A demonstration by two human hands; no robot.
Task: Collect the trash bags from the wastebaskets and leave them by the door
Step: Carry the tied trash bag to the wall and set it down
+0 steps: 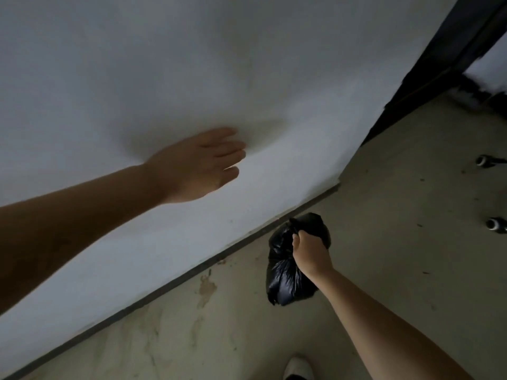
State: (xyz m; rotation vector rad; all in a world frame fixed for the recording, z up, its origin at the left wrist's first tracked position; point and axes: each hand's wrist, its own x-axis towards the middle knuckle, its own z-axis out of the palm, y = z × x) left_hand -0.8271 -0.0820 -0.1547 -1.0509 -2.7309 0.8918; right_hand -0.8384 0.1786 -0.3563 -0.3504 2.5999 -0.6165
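A small black trash bag (285, 275) hangs just above the floor near the base of the wall. My right hand (310, 250) grips its gathered top. My left hand (200, 163) is raised in front of the white wall (109, 78), fingers straight and together, holding nothing. A dark door frame (436, 64) stands at the upper right, beyond the wall's corner. No wastebasket is in view.
The grey concrete floor (384, 215) is stained near the dark baseboard (164, 289). Two dark caster wheels (493, 226) of some furniture show at the right edge. The tip of a white shoe (297, 366) is at the bottom.
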